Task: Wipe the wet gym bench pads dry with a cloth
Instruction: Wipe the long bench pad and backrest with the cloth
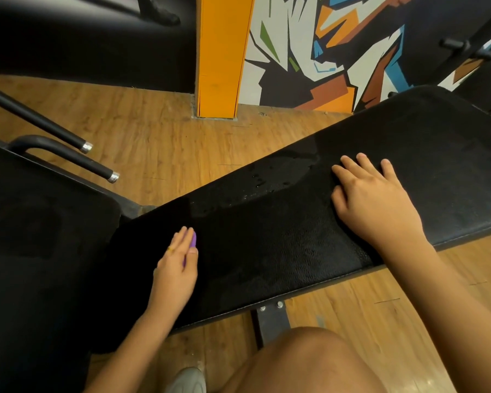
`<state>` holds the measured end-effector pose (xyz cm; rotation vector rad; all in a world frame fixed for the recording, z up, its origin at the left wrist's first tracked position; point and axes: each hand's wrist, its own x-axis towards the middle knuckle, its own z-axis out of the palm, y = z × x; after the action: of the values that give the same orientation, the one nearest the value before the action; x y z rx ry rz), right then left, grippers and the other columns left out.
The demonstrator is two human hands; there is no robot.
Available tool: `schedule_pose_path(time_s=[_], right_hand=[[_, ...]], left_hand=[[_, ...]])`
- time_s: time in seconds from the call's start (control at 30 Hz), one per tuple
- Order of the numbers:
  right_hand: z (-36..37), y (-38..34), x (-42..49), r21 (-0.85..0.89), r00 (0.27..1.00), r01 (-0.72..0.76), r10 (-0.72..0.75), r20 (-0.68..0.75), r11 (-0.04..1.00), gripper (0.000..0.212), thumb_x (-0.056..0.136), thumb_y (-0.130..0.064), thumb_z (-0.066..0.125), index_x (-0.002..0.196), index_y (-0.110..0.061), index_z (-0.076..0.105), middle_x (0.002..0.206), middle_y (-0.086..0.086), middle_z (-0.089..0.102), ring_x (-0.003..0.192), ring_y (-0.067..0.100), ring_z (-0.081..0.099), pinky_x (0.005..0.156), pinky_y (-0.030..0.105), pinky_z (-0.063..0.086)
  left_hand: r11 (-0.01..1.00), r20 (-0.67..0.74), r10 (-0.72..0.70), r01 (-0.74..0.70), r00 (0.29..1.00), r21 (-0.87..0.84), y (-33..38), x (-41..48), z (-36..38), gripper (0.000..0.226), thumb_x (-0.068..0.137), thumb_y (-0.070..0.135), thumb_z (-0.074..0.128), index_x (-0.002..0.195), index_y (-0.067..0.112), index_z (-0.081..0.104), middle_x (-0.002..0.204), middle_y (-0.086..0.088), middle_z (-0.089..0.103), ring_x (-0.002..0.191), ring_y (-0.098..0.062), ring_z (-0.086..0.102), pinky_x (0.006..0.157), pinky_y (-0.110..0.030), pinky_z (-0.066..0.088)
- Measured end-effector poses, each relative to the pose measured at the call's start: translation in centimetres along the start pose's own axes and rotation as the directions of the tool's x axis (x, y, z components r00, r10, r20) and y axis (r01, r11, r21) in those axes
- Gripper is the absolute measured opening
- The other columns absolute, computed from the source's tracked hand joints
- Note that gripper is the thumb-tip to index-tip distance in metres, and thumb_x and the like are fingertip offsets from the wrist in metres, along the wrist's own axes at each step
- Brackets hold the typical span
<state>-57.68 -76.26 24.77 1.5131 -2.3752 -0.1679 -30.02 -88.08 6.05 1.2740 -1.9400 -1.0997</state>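
1. Bench pad [281, 251]: long black cushion; its long axis runs from the lower left of the frame to the upper right; both of the person's hands lie on or over it.
2. Water droplets [262, 181]: beaded patch along the pad's far edge, at the centre of the frame; the surface nearer the viewer shows grain but no plain beads.
3. Right hand [377, 202]: right of centre; palm down, fingers straight and spread, resting flat on the pad; grip open, holding nothing that shows; whether a dark cloth lies beneath the palm cannot be told.
4. Left hand [176, 268]: lower left of centre, over the pad's lower end; fingers straight, thumb pressing a small purple object [192, 240] against them; grip closed on that object; whether it is the cloth cannot be told.
5. Governing relation: the droplets lie just left of the right fingertips and well up and right of the left hand; the right hand is the nearer; judged from this, a stroke along the long axis toward the lower left would cross the wet patch.
6. Surroundings: second black pad [40, 222] at the left edge; wooden floor [167, 143]; orange pillar [221, 52] at upper centre; bare knee [309, 361] at the bottom.
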Motion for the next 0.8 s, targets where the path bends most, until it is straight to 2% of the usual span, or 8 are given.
schedule_pose_path(time_s=[0.17,0.33,0.47,0.6,0.8], right_hand=[[0.2,0.1,0.0,-0.008,1.000,0.012,-0.012,-0.004,1.000,0.049,0.103,-0.031,0.040,0.146,-0.011,0.049,0.154,0.011,0.045,0.149,0.032,0.031,0.120,0.057,0.020],[0.1,0.0,0.1,-0.008,1.000,-0.001,0.001,-0.011,1.000,0.049,0.103,-0.032,0.040,0.147,-0.011,0.049,0.155,0.011,0.045,0.149,0.032,0.030,0.120,0.057,0.019],[0.1,-0.2,0.0,-0.004,1.000,-0.007,0.007,-0.020,1.000,0.049,0.103,-0.031,0.040,0.146,-0.011,0.050,0.154,0.011,0.046,0.148,0.032,0.031,0.120,0.057,0.020],[0.2,-0.2,0.0,-0.018,1.000,-0.003,0.002,-0.017,1.000,0.049,0.102,-0.031,0.040,0.144,-0.011,0.051,0.153,0.012,0.047,0.147,0.033,0.033,0.118,0.058,0.022],[0.5,-0.1,0.1,-0.036,1.000,0.005,-0.006,-0.026,0.999,0.047,0.101,-0.030,0.041,0.141,-0.009,0.054,0.150,0.013,0.050,0.144,0.034,0.036,0.116,0.059,0.025]], left_hand=[[0.999,0.023,0.033,-0.033,0.999,0.023,0.0,0.8,0.6,0.046,0.108,0.016,0.041,0.154,0.016,0.038,0.161,0.005,0.032,0.151,-0.007,0.020,0.117,-0.026,0.021],[0.997,0.016,0.009,-0.010,1.000,0.073,0.2,9.2,0.7,0.046,0.109,0.018,0.036,0.154,0.012,0.038,0.164,-0.002,0.031,0.153,-0.016,0.021,0.124,-0.039,0.017],[0.994,0.114,0.027,-0.039,0.993,0.106,-0.2,13.4,0.0,0.048,0.109,0.021,0.034,0.156,0.010,0.035,0.165,-0.004,0.027,0.153,-0.017,0.021,0.125,-0.039,0.017],[0.992,0.114,0.046,-0.058,0.992,0.111,-0.2,9.3,-0.3,0.049,0.110,0.023,0.034,0.158,0.017,0.030,0.167,0.005,0.020,0.152,-0.016,0.022,0.122,-0.042,0.019],[0.995,0.047,0.086,-0.088,0.995,0.051,-1.5,-1.3,-0.3,0.051,0.106,0.021,0.043,0.156,0.020,0.032,0.156,0.016,0.028,0.149,-0.005,0.023,0.115,-0.027,0.024]])
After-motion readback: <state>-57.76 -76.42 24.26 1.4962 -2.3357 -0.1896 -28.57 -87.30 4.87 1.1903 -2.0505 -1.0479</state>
